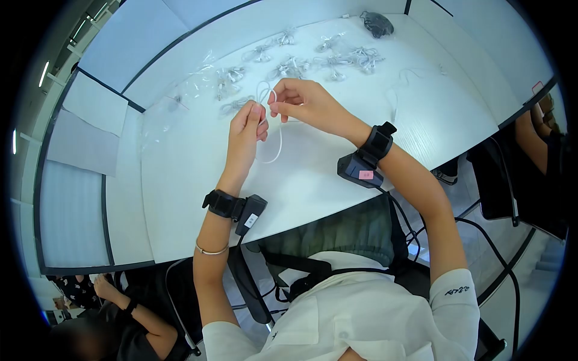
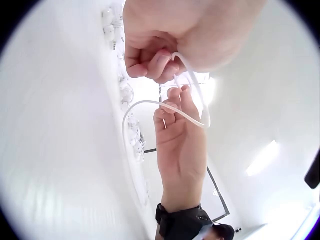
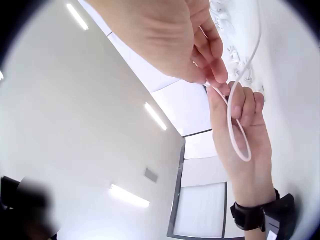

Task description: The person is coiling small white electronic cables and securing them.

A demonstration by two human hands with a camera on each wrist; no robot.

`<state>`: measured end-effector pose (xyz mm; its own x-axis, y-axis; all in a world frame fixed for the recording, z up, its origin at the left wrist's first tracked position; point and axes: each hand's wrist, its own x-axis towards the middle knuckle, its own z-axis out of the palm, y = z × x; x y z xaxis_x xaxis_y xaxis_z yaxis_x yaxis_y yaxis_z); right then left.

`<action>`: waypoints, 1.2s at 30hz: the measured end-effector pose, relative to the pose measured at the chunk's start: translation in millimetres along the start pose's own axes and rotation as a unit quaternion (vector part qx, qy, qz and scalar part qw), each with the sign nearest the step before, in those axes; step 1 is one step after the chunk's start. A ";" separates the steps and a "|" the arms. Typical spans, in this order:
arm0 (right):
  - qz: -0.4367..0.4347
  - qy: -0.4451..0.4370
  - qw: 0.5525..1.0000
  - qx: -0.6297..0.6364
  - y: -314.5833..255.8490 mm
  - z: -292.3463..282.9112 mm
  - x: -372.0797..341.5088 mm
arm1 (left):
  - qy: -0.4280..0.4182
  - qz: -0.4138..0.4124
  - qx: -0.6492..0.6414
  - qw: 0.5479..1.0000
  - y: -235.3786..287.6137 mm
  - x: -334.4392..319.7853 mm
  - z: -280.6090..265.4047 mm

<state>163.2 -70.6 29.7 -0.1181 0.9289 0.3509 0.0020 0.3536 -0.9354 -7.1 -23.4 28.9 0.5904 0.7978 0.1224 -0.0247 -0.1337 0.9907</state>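
The white table (image 1: 180, 210) is in front of you. Lots of cord bundles (image 1: 292, 67) lie on the table's far side. Over the table, your left hand (image 1: 245, 129) and right hand (image 1: 304, 102) both pinch the white cord (image 1: 279, 153) with thumb and fingers. The cord makes loops above the table, near your hands.

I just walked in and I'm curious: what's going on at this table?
A person is handling a thin white cable, partly looped, above the table. The left hand grips it, while the right hand pinches it close by. Several bundled cables lie farther back, near a dark item.
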 end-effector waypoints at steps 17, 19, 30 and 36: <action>-0.047 0.077 0.993 -0.072 1.4 -5.0 2.0 | -0.068 -0.036 0.020 0.997 7.3 -2.3 -1.5; -0.033 0.071 0.995 -0.054 -0.5 -4.8 1.8 | -0.082 -0.035 0.029 0.996 9.4 -2.9 -2.1; -0.068 0.068 0.963 -0.251 -0.8 -8.9 1.6 | -0.130 -0.026 0.038 0.990 3.7 -0.6 -7.5; -0.062 0.082 0.962 -0.253 -1.3 -7.7 1.5 | -0.121 -0.034 0.070 0.990 6.5 -0.6 -9.4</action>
<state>170.6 -68.9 31.8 0.0085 0.8662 0.4997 0.4867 0.4329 -0.7588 -15.2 -19.2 35.8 0.7632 0.6458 0.0220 0.1238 -0.1795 0.9760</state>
